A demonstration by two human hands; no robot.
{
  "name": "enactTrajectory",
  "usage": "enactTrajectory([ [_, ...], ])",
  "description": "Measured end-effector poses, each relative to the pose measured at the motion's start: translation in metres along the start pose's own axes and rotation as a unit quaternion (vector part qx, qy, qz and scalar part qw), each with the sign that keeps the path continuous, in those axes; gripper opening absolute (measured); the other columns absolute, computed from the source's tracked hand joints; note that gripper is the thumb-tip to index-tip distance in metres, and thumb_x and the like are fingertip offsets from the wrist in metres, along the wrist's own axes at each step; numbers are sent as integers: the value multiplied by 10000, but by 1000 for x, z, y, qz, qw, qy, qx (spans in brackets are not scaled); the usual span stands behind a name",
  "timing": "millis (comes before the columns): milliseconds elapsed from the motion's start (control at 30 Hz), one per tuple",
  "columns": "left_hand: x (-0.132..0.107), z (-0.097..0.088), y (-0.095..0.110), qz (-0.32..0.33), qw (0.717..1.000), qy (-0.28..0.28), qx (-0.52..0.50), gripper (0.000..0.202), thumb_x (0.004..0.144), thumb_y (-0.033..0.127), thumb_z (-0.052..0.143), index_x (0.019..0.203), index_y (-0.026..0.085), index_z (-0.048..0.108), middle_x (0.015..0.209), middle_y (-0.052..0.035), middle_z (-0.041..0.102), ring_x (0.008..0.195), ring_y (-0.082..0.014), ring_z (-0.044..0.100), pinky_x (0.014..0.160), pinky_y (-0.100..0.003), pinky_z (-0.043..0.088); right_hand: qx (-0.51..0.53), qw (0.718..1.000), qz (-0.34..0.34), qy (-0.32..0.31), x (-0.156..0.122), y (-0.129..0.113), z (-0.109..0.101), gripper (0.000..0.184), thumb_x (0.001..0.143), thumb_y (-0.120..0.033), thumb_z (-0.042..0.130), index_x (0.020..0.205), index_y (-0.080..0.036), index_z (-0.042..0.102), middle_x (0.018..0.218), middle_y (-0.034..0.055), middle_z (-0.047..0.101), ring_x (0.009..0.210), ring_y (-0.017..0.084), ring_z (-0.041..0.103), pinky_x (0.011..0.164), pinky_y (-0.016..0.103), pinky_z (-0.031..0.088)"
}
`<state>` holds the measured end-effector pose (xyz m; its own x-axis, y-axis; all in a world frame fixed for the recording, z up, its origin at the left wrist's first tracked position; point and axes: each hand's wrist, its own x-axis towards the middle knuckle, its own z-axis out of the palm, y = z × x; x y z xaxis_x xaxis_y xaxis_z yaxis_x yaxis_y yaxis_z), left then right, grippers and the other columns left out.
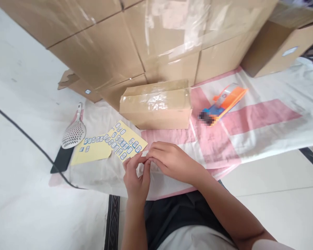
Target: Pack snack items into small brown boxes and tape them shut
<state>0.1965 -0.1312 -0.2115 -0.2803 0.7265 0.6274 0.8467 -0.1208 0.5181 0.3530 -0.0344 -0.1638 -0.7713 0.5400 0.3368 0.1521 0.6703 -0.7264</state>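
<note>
Across mid-frame I see a pink-and-white cloth (266, 139), pale floor (281, 194) lower right; centrally, left hand (137, 182) and right hand (173, 163) meet at the fingertips, anything pinched I cannot tell.

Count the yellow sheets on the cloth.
2: the left sheet beside the white perforated paddle, the right sheet by the left hand. Others could be hidden underneath.

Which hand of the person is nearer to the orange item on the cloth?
The right hand: it is below and left of the orange item in the picture. The left hand is lower and farther left.
</note>
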Motion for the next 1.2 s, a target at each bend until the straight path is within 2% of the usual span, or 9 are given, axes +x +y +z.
enactTrajectory([
  [133, 17, 21, 21, 58, 997, -53, -12, 353, 941, 240, 673, 1284, 229, 593, 854, -11, 755, 876, -186, 702, 880, -366, 504, 35, 998, 22, 49, -29, 14, -27, 268, 1014, -118, 442, 1074, -200, 691, 1020, 60, 680, 972, 189, 651, 848, 315, 507],
  [200, 27, 28, 25, 73, 995, -63, -10, 305, 934, 263, 679, 1232, 230, 620, 884, -22, 766, 912, -202, 710, 928, -391, 482, 48, 990, 35, 124, -41, 24, -41, 249, 1014, -145, 445, 1081, -212, 676, 1008, 59, 684, 953, 194, 656, 847, 329, 507],
  [333, 60, 32, 24, 132, 991, 17, 19, 271, 888, 255, 712, 1153, 220, 666, 1060, -95, 754, 1036, -257, 693, 998, -439, 466, 90, 934, 100, 332, -42, 55, -74, 235, 935, -120, 493, 1114, -190, 628, 1031, 65, 688, 909, 187, 658, 810, 322, 504],
  [400, 81, 33, 23, 184, 980, 59, 46, 393, 852, 258, 747, 1231, 212, 655, 1213, -152, 714, 1179, -314, 647, 1062, -492, 430, 111, 912, 126, 376, -30, 72, -90, 271, 881, -96, 489, 1116, -177, 597, 1004, 61, 675, 865, 179, 651, 777, 311, 497],
  [500, 111, 36, 18, 207, 975, 31, 75, 567, 863, 301, 738, 1399, 213, 577, 1449, -190, 591, 1420, -377, 479, 1175, -565, 302, 116, 914, 127, 366, -6, 93, -105, 348, 819, -68, 463, 1137, -171, 560, 956, 50, 662, 832, 172, 642, 743, 294, 479],
  [633, 134, 45, -7, 183, 980, -52, 49, 477, 942, 323, 632, 1406, 225, 579, 1467, -159, 593, 1473, -346, 436, 1248, -589, 175, 113, 929, 125, 330, 12, 104, -101, 378, 808, -70, 434, 1148, -181, 559, 940, 36, 673, 835, 161, 645, 754, 281, 472],
  [833, 138, 51, -44, 173, 985, -5, 14, 331, 919, 341, 648, 1229, 226, 654, 1361, -154, 663, 1414, -306, 511, 1263, -594, 204, 100, 933, 126, 322, 12, 98, -81, 251, 844, -133, 497, 1066, -187, 602, 922, 30, 677, 802, 158, 641, 793, 293, 487],
  [1067, 136, 55, -42, 180, 983, 8, 24, 319, 905, 333, 665, 1207, 235, 646, 1344, -141, 668, 1366, -311, 545, 1264, -613, 202, 216, 899, 132, 359, 3, 92, -75, 143, 929, -233, 513, 1065, -210, 552, 952, 35, 644, 863, 165, 650, 814, 313, 520],
  [1200, 136, 52, -45, 194, 981, 15, 21, 342, 890, 290, 695, 1223, 239, 641, 1328, -71, 680, 1325, -307, 569, 1269, -628, 172, 157, 922, 105, 338, 14, 95, -65, 231, 933, -179, 489, 1158, -208, 533, 1081, 71, 638, 977, 185, 627, 900, 344, 509],
])
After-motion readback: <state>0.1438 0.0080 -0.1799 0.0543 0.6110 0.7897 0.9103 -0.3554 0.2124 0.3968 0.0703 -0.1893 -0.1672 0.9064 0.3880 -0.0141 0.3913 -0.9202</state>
